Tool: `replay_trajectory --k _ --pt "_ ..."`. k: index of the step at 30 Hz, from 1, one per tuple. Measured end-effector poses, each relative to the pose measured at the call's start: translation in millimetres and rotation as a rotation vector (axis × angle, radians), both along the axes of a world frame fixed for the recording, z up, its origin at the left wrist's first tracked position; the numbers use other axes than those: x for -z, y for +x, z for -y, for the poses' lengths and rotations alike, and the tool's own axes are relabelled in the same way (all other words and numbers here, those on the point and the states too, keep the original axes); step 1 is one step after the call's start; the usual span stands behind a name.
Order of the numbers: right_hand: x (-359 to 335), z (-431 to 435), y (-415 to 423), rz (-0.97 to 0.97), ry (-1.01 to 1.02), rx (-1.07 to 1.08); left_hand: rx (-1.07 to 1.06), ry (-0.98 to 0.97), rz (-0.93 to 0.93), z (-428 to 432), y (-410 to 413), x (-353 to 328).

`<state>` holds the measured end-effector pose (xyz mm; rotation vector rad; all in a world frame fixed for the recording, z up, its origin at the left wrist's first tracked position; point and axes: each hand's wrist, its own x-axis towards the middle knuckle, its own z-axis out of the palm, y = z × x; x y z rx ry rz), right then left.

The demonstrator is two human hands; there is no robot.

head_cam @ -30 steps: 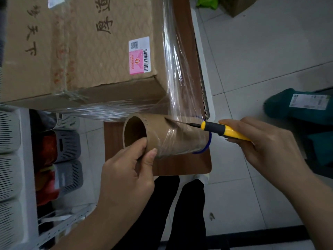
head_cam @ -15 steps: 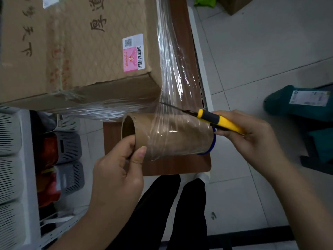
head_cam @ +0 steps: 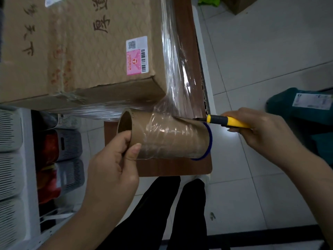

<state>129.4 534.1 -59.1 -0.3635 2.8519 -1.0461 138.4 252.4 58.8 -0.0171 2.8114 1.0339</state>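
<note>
film roll [head_cam: 171, 139]: brown cardboard tube with a thin layer of clear wrap and a blue rim at its right end; held level, left to right, in the air over the near end of the desk, just near of the box's corner.
left hand [head_cam: 111, 170]: comes up from the near left, forearm slanting; thumb lies on the outside of the tube's left end and the fingers curl into its open mouth, so the grip is closed on the tube wall.
knife [head_cam: 227, 121]: yellow handle with a black collar, blade pointing left, its tip at the far top edge of the roll's right end, where the film leaves it.
right hand [head_cam: 266, 130]: reaches in from the near right, back of the hand up; grip closed round the yellow handle.
film sheet [head_cam: 178, 73]: clear band running from the roll away along the box's right side.
box [head_cam: 81, 51]: large carton on the desk, pink-and-white label [head_cam: 137, 55] near its right corner.
desk [head_cam: 173, 168]: brown wood, rounded near-right corner.
baskets [head_cam: 69, 139]: grey, slotted, on a shelf at the left.
teal parcel [head_cam: 302, 105]: on the tiled floor, right of the knife hand.
</note>
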Motion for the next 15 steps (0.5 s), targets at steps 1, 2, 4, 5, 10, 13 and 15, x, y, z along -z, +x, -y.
replay_trajectory --k 1,2,4,5,10,13,15 --pt "2 -2 3 0.007 0.017 0.001 0.008 -0.005 -0.001 0 0 1" --pt "4 -3 5 0.009 0.027 0.003 0.011 -0.002 -0.002 0 0 3" --pt "8 -3 7 0.001 0.007 0.020 0.006 0.032 -0.001 1 1 5" --pt "9 -3 8 -0.005 -0.016 0.040 0.000 0.055 0.004 2 1 5" --pt "7 -1 18 -0.066 -0.045 0.107 0.006 0.059 0.014 2 2 4" --pt "2 4 21 -0.083 -0.020 0.123 0.017 0.070 0.020 5 2 4" --pt "3 -1 23 -0.067 -0.028 0.155 0.022 0.082 0.019 6 1 4"
